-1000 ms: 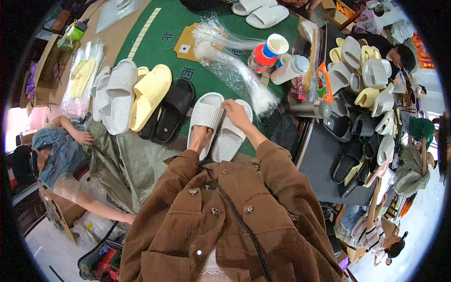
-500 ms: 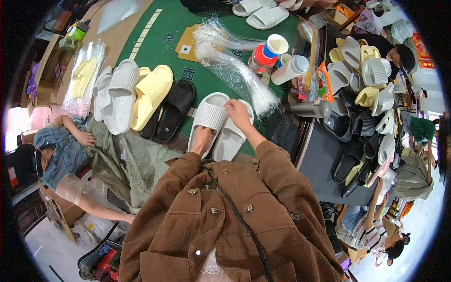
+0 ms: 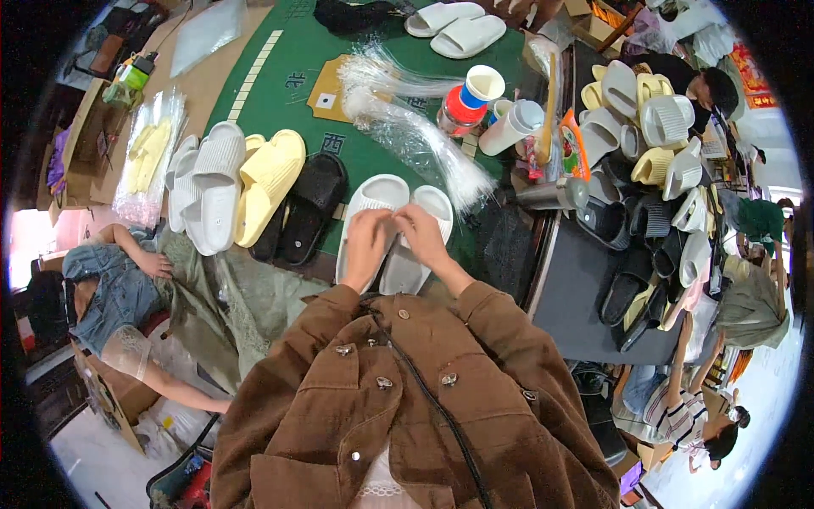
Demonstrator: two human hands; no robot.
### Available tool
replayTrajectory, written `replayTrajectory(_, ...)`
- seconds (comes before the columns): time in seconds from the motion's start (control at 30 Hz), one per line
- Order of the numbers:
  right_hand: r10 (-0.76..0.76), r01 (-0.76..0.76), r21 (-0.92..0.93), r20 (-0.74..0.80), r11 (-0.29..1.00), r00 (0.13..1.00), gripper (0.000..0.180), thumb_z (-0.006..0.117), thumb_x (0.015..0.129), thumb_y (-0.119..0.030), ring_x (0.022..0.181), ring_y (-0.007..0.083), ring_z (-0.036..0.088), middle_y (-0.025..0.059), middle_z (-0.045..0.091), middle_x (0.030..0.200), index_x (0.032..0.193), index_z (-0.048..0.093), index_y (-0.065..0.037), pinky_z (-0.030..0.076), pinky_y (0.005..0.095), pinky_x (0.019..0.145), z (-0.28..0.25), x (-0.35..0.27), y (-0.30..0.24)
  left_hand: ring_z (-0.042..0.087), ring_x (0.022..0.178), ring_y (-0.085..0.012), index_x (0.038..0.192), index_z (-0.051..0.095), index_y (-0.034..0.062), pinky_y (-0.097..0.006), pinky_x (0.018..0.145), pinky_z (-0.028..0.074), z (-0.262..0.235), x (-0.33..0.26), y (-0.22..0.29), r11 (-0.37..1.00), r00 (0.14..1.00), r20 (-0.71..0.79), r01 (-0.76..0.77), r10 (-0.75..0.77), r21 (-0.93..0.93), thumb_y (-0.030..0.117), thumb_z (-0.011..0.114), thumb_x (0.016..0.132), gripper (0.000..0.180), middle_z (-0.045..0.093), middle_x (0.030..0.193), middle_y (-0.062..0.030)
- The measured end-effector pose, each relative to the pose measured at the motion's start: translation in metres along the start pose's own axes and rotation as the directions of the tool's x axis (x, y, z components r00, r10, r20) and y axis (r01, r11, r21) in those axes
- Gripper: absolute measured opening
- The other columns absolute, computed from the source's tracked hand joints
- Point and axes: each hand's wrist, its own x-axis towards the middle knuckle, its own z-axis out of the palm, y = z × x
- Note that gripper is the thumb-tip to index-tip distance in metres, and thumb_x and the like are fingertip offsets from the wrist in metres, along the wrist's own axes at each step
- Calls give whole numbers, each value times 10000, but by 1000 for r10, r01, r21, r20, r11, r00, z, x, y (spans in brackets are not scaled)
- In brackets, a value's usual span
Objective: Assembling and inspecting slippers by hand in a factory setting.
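Observation:
Two light grey slide slippers lie side by side on the green table mat just in front of me, a left one [image 3: 379, 190] and a right one [image 3: 434, 202]. My left hand [image 3: 365, 244] is over the left slipper, fingers bent and closed. Beside it, my right hand [image 3: 424, 237] reaches over the right slipper with its fingertips pinched. The fingertips meet between the two straps; anything held there is too small to see. A bundle of thin transparent plastic strands [image 3: 462, 165] lies just beyond the right slipper.
Left of my hands stand grey slippers [image 3: 216, 182], yellow slippers [image 3: 273, 182] and black slippers [image 3: 315, 204]. Bagged yellow slippers [image 3: 151, 153] lie farther left. Cups, a white bottle [image 3: 513, 127] and a steel flask [image 3: 555, 195] stand right. Mixed slippers pile on a dark table [image 3: 560, 288]. People sit nearby.
My left hand has come out of the left slipper's opening and risen over its strap. My right hand has lowered slightly, so both hands' fingertips now meet. The view has shifted a little.

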Motion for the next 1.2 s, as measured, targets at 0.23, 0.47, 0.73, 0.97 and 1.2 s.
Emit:
replayTrajectory(0.23,122,-117,144,-26,983,992,116,534,840,-87,684,197,592,124,585,793,880,569,16,465,298,629,-12,-17,-17,510,898,-309,922,576,22,-388,778,411,-9,11,25,986,967,208,-161,148,49,61,587,753,173,572,924,-136)
replayTrajectory(0.47,199,-189,226,-20,956,980,114,528,851,-71,711,122,575,60,608,791,919,562,15,463,256,647,-14,-31,-25,547,946,-307,1065,534,19,-352,823,427,-7,8,27,953,943,324,23,80,-303,10,517,806,260,568,1061,-150)
replayTrajectory(0.73,201,-176,278,-65,944,977,109,523,862,-79,693,94,564,38,605,789,916,566,5,460,231,639,-12,-37,-26,597,825,-284,1045,542,6,-325,712,462,-9,6,26,969,934,355,54,36,-240,30,523,828,218,600,906,-165)
replayTrajectory(0.97,203,-155,284,-147,946,968,96,525,856,-73,651,107,577,56,600,745,907,552,3,464,245,585,-6,-42,-22,604,722,-279,890,558,-16,-327,635,465,-8,7,39,965,925,359,197,-124,-174,52,557,817,100,604,796,-150)
replayTrajectory(1.2,250,-185,373,-133,909,959,95,523,865,-68,648,102,575,49,601,790,912,549,9,466,236,585,-11,-48,-22,600,696,-273,863,574,-15,-322,618,466,-6,3,34,988,975,223,18,17,-153,55,579,807,90,599,782,-143)
